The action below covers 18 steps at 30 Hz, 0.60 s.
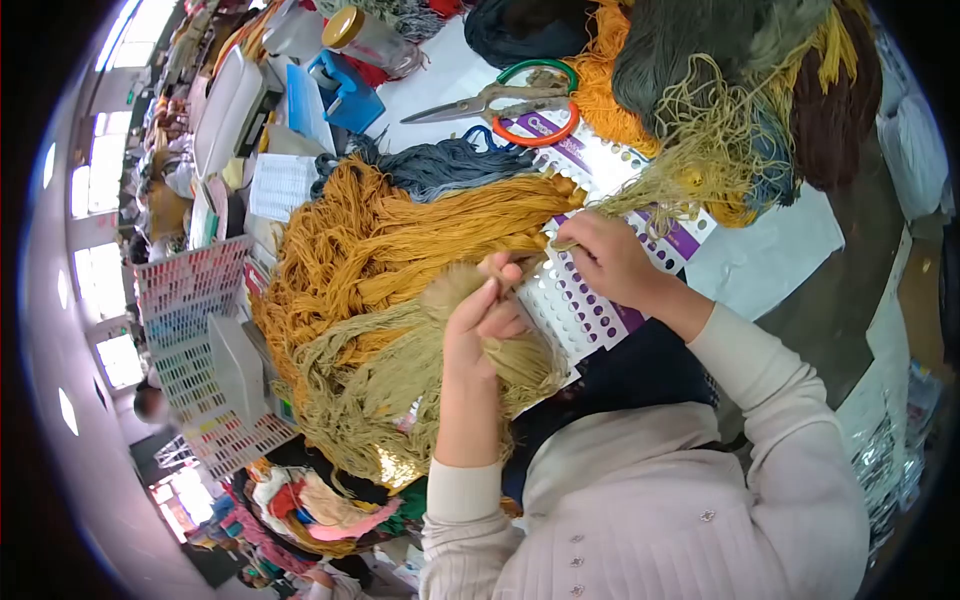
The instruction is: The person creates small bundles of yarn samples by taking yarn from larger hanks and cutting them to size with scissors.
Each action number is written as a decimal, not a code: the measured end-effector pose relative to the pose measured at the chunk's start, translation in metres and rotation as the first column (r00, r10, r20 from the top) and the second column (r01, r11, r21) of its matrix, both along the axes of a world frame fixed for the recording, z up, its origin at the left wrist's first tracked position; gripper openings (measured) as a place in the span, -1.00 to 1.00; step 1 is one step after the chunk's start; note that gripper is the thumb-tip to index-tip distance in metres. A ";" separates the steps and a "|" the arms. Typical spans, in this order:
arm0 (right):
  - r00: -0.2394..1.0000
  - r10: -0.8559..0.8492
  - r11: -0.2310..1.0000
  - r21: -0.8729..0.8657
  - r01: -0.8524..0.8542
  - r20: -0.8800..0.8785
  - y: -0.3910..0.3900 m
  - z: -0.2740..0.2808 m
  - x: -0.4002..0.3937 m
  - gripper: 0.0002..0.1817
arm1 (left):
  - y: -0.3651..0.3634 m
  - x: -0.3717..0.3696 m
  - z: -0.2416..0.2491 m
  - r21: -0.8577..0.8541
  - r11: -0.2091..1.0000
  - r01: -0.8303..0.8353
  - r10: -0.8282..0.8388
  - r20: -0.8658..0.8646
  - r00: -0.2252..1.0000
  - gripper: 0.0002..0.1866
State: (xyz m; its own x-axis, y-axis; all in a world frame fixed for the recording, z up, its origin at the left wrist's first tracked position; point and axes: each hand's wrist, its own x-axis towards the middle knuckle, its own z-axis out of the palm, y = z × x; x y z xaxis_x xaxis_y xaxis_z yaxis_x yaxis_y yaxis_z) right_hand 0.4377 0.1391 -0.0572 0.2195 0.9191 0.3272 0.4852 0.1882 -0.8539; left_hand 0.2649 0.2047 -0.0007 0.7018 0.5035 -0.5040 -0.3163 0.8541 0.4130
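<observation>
My left hand [482, 325] is closed around part of an olive-green thread bundle [380, 380], its fingers bent together. To its right, my right hand [612, 258] is in a pinch, with a few olive-green strands at its fingertips. Beneath both hands lie white and purple cards [560, 300] punched with rows of round holes. A loose tangle of pale olive thread [700, 150] spreads beyond my right hand. Golden-yellow thread hanks [400, 215] lie beside and above the olive bundle. What exactly sits between the fingertips is too small to make out.
Scissors [500, 100] with green and orange handles lie above the golden hanks. Dark grey [680, 60] and brown hanks [838, 120] are piled at the upper right. A blue tape dispenser [345, 92], a gold-lidded jar [370, 42] and a plastic rack [200, 340] stand to the left.
</observation>
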 end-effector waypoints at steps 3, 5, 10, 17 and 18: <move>0.981 -0.058 0.996 0.049 0.068 -0.183 -0.001 0.002 -0.001 -0.83 | 0.001 0.026 -0.017 0.276 0.907 0.317 -0.212 -0.351 0.912 -0.69; 0.982 -0.084 0.994 0.053 0.094 -0.167 -0.001 -0.003 -0.001 -0.81 | -0.008 0.046 -0.021 0.317 0.802 0.507 -0.215 -0.638 0.739 -0.74; 0.992 -0.051 0.987 -0.145 0.069 0.118 -0.003 0.007 -0.008 -0.68 | -0.007 0.026 0.014 0.285 0.930 0.234 0.028 -0.687 0.726 -0.83; 0.947 -0.105 0.990 -0.063 0.130 0.304 0.001 0.002 -0.010 -0.65 | 0.022 -0.113 0.039 0.164 0.950 -0.265 0.311 -0.492 0.813 -0.91; 0.946 -0.115 0.991 -0.030 0.130 0.302 0.002 0.001 -0.011 -0.66 | 0.027 -0.134 0.049 0.160 0.934 -0.318 0.356 -0.432 0.828 -0.92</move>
